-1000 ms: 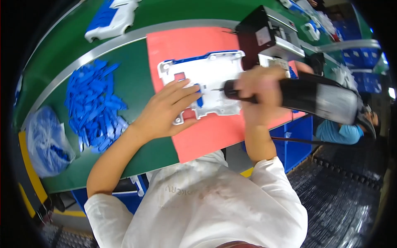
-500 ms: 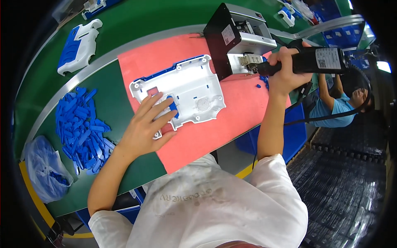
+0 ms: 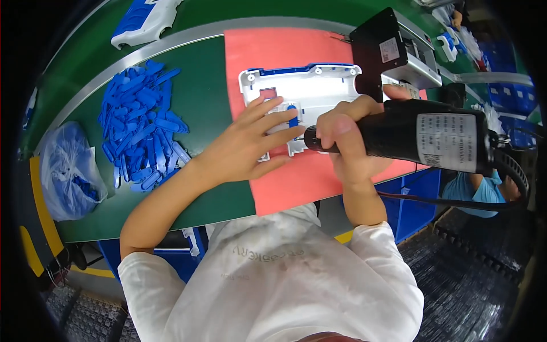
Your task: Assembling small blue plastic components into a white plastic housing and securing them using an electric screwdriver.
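The white moulded plastic housing with a blue rim (image 3: 299, 94) lies flat on the salmon-pink rectangular mat (image 3: 296, 171), which sits on the green bench top (image 3: 194, 188). Half a second ago the right hand held the black cylindrical electric screwdriver (image 3: 421, 134) up beside the black box-shaped device (image 3: 390, 54) at the far edge of the mat; now the right hand (image 3: 347, 139) has brought it back down, fist fully closed round the barrel, with the tool's nose pointing at the near edge of the housing, so another fastening point is likely being addressed. The exact tip is hidden between the two hands, and whether it touches the housing cannot be told. The left hand (image 3: 248, 148) has stayed on the housing, fingers spread open and pressed flat on its near-left part, gripping nothing, steadying the part. A small blue insert (image 3: 292, 114) shows just beyond the fingertips. To the left lie a loose heap of small blue plastic clips (image 3: 139, 119) and a clear plastic bag (image 3: 68, 171) holding more blue pieces
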